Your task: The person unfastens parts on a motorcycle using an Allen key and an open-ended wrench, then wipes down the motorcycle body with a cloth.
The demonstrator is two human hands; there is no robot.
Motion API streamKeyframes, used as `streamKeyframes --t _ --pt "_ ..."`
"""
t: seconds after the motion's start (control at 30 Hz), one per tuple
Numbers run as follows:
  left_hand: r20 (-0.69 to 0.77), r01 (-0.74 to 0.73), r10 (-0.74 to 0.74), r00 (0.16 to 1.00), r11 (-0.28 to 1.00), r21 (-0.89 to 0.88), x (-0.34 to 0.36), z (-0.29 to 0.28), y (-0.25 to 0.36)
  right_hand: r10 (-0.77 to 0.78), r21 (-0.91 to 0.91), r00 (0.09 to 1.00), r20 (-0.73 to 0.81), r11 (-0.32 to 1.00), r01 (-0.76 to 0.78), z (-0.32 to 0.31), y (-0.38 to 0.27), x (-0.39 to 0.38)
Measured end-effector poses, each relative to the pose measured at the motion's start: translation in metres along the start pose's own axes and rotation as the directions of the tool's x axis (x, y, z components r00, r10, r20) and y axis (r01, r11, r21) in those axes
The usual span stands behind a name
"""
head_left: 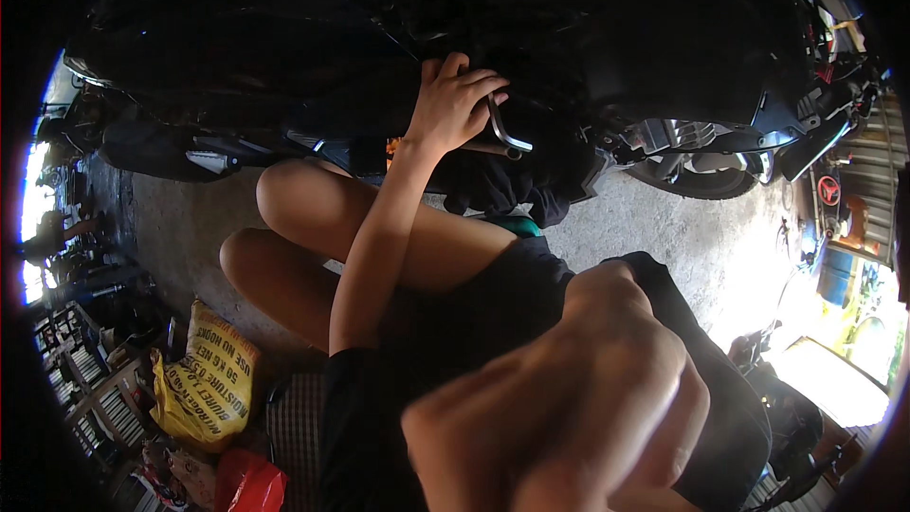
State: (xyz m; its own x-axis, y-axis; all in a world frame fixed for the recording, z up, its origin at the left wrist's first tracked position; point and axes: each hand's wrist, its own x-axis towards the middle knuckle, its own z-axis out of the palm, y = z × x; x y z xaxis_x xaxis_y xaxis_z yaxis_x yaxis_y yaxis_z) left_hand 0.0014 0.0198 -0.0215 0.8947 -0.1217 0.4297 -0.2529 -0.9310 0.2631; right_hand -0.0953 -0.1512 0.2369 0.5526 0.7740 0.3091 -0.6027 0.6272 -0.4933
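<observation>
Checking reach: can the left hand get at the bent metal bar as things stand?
Likely yes: the left hand is at the upper end of the bent metal bar, nothing visible between them.

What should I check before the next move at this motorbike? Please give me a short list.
1. Left hand at the bent metal bar: ok, it is by the bar's upper end.
2. Firm grip on the bar: cannot tell.
3. Right arm away from the bar: ok.
4. Right arm seen clearly: not ok, it is blurred and close to the camera.
5. Light on the motorbike: not ok, its body is mostly in shadow.
6. Yellow sack apart from the left hand: ok.
</observation>
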Motion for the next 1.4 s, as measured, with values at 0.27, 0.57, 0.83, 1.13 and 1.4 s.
streamKeyframes --t 0.27,0.57,0.83,1.13,1.4 --pt "-0.012 -0.021 0.021 1.0 0.999 -0.03 0.018 0.002 0.011 -0.428 0.093 0.853 0.297 0.902 0.421 -0.062 0.023 0.014" --pt "-0.021 0.007 -0.008 1.0 0.999 -0.053 0.003 0.001 0.003 -0.179 -0.881 0.983 -0.048 -0.455 -0.126 -0.194 0.027 -0.02" --pt "0.024 0.009 -0.007 1.0 0.996 -0.085 0.0 -0.002 0.002 -0.22 -0.969 0.947 -0.232 -0.033 -0.245 -0.221 0.05 -0.018" --pt "0.022 -0.023 0.024 0.999 0.998 -0.056 0.001 -0.005 0.004 0.226 0.183 0.734 -0.64 0.973 -0.14 -0.258 0.049 -0.032" --pt "0.032 0.015 -0.011 0.999 0.99 -0.137 0.004 -0.009 0.0 -0.404 -0.982 0.915 -0.012 -0.167 -0.086 -0.235 0.038 -0.026"
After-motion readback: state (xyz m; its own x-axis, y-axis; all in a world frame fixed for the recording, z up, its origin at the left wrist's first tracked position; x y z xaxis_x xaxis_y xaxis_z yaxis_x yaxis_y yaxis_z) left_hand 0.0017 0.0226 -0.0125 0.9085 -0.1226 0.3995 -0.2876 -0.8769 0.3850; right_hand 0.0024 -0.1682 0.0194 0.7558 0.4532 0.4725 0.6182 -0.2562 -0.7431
